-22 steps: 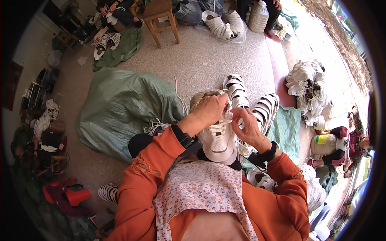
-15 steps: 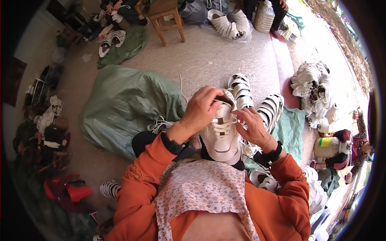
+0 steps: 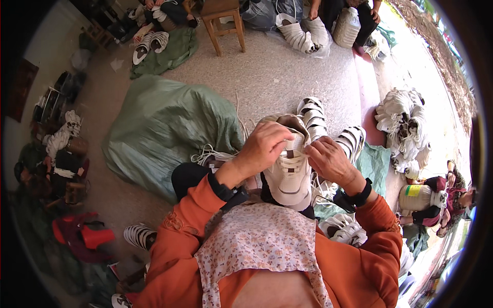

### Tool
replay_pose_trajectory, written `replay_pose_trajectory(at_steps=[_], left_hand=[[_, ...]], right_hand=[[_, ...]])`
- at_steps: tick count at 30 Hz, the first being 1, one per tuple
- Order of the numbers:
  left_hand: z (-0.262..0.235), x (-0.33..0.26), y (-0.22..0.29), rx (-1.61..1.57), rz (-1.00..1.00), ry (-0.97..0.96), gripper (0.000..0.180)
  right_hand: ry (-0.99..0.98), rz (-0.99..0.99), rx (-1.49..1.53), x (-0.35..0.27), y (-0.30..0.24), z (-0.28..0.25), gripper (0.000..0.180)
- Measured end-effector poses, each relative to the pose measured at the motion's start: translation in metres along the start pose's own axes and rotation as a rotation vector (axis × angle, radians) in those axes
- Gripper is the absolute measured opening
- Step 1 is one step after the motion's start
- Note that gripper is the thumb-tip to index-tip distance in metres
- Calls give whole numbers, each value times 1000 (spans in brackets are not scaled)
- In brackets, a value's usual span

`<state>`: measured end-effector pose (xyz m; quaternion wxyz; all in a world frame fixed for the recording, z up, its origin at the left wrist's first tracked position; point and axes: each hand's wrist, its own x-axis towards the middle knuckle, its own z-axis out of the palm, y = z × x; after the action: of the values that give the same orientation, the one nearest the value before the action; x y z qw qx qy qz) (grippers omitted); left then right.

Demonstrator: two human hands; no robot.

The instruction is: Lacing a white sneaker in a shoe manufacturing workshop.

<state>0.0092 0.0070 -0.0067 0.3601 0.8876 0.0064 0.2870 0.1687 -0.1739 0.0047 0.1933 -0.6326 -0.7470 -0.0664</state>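
Observation:
A cream sneaker (image 3: 288,187) with a pale mesh tongue and flat white laces rests on my lap, its toe toward me. My left hand (image 3: 264,147) is closed at the left edge of its upper, with thumb and fingertips pinching beside the tongue. At the opposite eyelet edge, my right hand (image 3: 331,159) is closed in a pinch. The fingertips hide what it holds, possibly a lace end. Just beyond the shoe, a row of nested white-and-dark shoes (image 3: 312,113) lies on the floor, with another row (image 3: 352,142) to its right.
A big green sack (image 3: 169,133) spreads on the floor at left. A wooden stool (image 3: 222,28) stands at the far side. Piled white shoes (image 3: 403,123) lie at right, near a seated person with a plastic jug (image 3: 415,197). A red object (image 3: 97,242) sits at lower left.
My view has shifted slightly. My left fingers have moved down from the shoe's collar to beside the tongue, and my right fingers have closed more tightly at the eyelet edge.

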Motion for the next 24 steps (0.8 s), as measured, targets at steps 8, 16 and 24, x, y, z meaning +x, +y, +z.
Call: replay_pose_trajectory(at_steps=[8, 16, 24], left_hand=[[30, 19, 0, 42, 7, -161, 16], [29, 27, 6, 85, -84, -275, 19], [41, 24, 2, 179, 52, -186, 14]], right_hand=[[92, 189, -104, -12, -7, 24, 20], [200, 327, 9, -25, -11, 36, 16], [326, 211, -12, -29, -10, 37, 20]])
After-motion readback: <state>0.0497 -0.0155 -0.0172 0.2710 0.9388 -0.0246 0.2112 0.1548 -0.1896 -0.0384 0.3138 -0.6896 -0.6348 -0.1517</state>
